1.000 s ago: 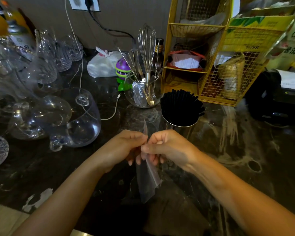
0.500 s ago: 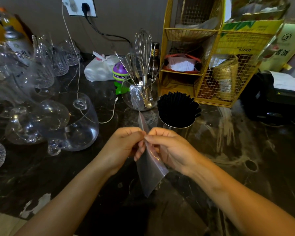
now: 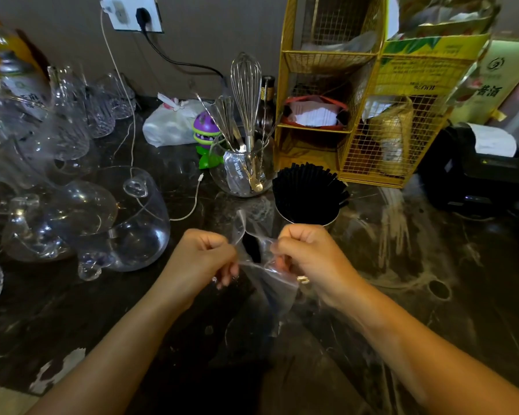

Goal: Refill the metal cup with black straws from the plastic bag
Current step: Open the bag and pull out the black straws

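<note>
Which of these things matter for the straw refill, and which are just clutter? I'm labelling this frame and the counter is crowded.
In use: left hand and right hand, both gripping the clear plastic bag; black straws in the metal cup.

Lying about: whisk, yellow wire rack, glass pitcher, purple toy.

Whisk (image 3: 246, 85) in glass bowl (image 3: 240, 172); yellow wire rack (image 3: 357, 94) beside it.

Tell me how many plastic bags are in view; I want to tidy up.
2: a clear plastic bag pinched between the left hand and right hand, and a tied white bag by the back wall. Others may be hidden.
</note>
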A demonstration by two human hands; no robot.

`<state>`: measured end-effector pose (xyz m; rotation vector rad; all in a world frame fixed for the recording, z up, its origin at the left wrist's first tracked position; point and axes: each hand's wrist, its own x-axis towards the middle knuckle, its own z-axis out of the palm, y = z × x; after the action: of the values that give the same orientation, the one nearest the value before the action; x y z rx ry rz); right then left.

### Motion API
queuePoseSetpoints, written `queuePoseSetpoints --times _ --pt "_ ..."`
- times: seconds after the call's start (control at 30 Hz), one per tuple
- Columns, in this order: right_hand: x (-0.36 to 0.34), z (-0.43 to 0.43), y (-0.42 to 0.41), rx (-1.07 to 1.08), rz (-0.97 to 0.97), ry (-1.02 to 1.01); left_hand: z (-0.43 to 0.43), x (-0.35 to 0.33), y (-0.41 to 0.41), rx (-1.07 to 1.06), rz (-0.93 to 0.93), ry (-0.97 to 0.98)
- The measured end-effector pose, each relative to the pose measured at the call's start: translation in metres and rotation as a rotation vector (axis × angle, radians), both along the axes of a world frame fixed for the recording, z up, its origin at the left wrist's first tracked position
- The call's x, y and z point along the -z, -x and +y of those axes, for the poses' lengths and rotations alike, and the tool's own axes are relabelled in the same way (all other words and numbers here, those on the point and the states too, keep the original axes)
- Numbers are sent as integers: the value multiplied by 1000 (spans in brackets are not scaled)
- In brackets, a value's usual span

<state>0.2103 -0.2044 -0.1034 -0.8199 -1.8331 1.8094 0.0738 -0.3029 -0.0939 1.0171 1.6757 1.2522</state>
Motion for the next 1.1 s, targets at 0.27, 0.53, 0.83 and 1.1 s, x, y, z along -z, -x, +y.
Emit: queuePoseSetpoints --times 0.27,0.53,0.83,1.1 --pt "-9 25 -17 -16 -169 -230 -2 -6 27 -182 249 -76" --pt "-20 33 -21 -173 -295 -353 -3 -20 34 7 326 1" --pt "-23 15 -2 -193 -191 5 19 -26 17 -128 344 -207" --pt "-33 14 -1 -320 88 704 25 -48 11 -2 597 -394"
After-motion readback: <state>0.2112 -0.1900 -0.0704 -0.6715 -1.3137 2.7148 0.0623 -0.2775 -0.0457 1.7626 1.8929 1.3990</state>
